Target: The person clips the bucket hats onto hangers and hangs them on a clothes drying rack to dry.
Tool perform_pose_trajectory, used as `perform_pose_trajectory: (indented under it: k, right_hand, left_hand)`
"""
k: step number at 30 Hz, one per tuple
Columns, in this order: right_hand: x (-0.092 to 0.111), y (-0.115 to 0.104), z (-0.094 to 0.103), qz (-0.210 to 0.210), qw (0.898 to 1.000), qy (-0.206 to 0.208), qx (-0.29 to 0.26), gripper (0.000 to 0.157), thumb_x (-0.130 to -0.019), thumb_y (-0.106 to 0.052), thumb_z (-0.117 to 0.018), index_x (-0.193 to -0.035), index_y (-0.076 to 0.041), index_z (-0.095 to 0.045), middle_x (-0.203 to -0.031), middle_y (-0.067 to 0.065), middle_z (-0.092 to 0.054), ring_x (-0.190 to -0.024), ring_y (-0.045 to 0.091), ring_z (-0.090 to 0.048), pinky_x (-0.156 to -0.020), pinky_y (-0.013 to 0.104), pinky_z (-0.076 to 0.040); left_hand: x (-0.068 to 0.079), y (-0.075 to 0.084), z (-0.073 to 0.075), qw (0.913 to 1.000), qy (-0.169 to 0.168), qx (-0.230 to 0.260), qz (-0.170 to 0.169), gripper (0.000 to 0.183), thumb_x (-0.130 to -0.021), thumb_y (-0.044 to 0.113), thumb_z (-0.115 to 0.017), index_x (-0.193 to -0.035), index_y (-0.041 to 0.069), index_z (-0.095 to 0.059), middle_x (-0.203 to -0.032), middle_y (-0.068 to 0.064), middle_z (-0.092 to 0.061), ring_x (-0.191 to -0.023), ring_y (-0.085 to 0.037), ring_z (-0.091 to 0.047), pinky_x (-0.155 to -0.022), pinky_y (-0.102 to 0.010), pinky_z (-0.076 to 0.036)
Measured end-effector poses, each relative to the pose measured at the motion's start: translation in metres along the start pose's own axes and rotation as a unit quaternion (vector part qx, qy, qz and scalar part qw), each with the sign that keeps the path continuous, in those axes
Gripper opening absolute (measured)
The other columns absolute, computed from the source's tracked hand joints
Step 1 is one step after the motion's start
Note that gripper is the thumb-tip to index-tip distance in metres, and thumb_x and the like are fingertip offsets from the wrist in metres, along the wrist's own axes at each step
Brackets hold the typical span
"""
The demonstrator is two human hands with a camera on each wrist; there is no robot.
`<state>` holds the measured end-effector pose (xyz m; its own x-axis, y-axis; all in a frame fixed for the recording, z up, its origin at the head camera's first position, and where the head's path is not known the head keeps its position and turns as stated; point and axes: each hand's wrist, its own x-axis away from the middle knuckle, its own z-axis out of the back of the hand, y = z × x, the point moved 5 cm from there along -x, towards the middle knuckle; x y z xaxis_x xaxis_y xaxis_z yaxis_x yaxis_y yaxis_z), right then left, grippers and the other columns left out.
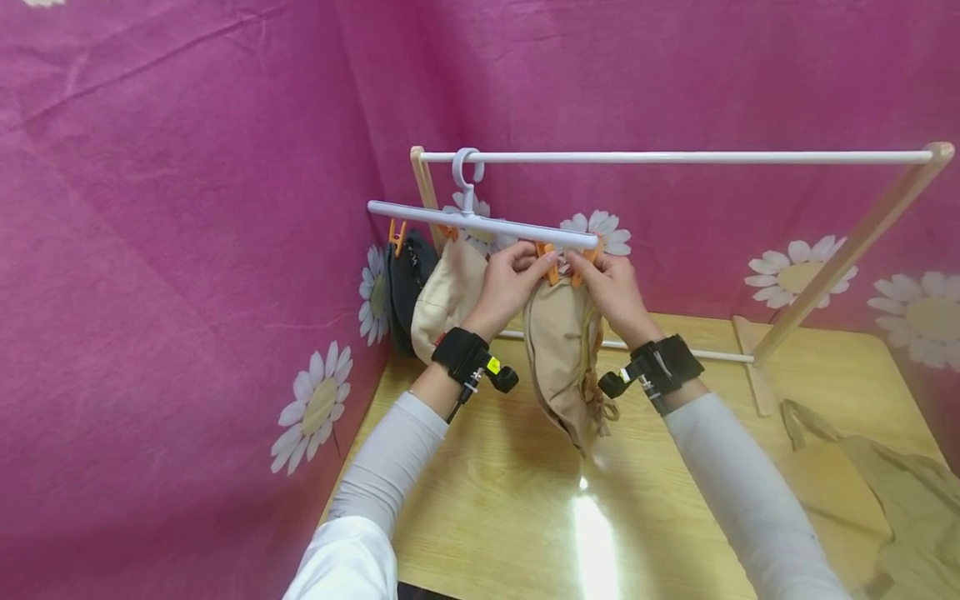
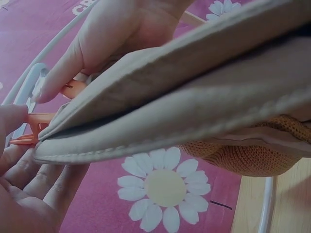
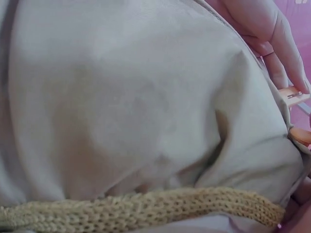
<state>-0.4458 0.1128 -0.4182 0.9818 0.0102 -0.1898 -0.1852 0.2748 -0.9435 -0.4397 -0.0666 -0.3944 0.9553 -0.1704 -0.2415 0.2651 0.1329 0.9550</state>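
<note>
We find the left hand pinching one orange clip between thumb and fingers, and the right hand pinching a second orange clip just beside it. The tan cloth item, with stitched edges and a knitted band, hangs between the two wrists, its top edge at these clips below one end of the white hanger. In the right wrist view the cloth blocks much of the fingers. We note a black camera strap on the left wrist and another black strap on the right. Next to the left hand hangs a cream cloth item, partly covered by that hand and wrist; beyond it hangs a dark cloth item near the wall cloth, a magenta sheet with daisies. The hanger slopes in the head view, its hook over the top rail of a wooden-legged rack. Its lower bar passes behind the tan cloth item. An olive-tan bag lies on the wooden table, right of the right forearm.
</note>
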Motion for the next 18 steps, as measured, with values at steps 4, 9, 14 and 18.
perform_pose_trajectory:
  k: [4, 9, 14, 18]
  right_hand:
    - [-0.002, -0.001, 0.000, -0.003, 1.000, 0.019, 0.024, 0.057, -0.094, -0.063, -0.069, -0.077, -0.008, -0.072, -0.054, -0.012, -0.039, -0.053, 0.008, -0.035, -0.046, 0.026, -0.027]
    - [-0.005, -0.002, -0.003, -0.002, 0.999, 0.016, 0.047, 0.054, -0.095, -0.059, -0.071, -0.077, -0.008, -0.073, -0.054, -0.011, -0.043, -0.054, 0.008, -0.037, -0.047, 0.026, -0.028]
    - [-0.008, -0.006, -0.005, 0.011, 0.997, 0.009, 0.080, 0.050, -0.096, -0.054, -0.071, -0.074, -0.010, -0.071, -0.057, -0.011, -0.049, -0.057, 0.009, -0.041, -0.050, 0.026, -0.032]
    - [-0.011, -0.007, -0.007, 0.021, 0.996, -0.010, 0.091, 0.044, -0.097, -0.048, -0.071, -0.074, -0.011, -0.067, -0.061, -0.007, -0.050, -0.058, 0.010, -0.042, -0.052, 0.027, -0.033]
  left_hand:
    - [0.000, -0.001, 0.001, 1.0000, -0.003, 0.002, -0.001, 0.025, -0.103, 0.025, -0.071, -0.115, 0.002, -0.071, -0.104, -0.013, -0.078, -0.089, -0.013, -0.071, -0.074, -0.023, -0.053]
    - [0.001, -0.003, 0.001, 0.9999, -0.008, 0.008, 0.004, 0.027, -0.104, 0.026, -0.070, -0.118, 0.003, -0.071, -0.106, -0.013, -0.078, -0.092, -0.016, -0.072, -0.076, -0.025, -0.055]
    - [0.001, -0.006, 0.002, 0.9999, -0.013, 0.003, 0.004, 0.029, -0.104, 0.028, -0.069, -0.121, 0.005, -0.071, -0.110, -0.012, -0.078, -0.097, -0.017, -0.073, -0.079, -0.025, -0.056]
    - [0.001, -0.007, 0.003, 0.9999, -0.014, -0.003, 0.000, 0.030, -0.103, 0.029, -0.070, -0.121, 0.005, -0.071, -0.109, -0.012, -0.078, -0.098, -0.017, -0.073, -0.080, -0.025, -0.056]
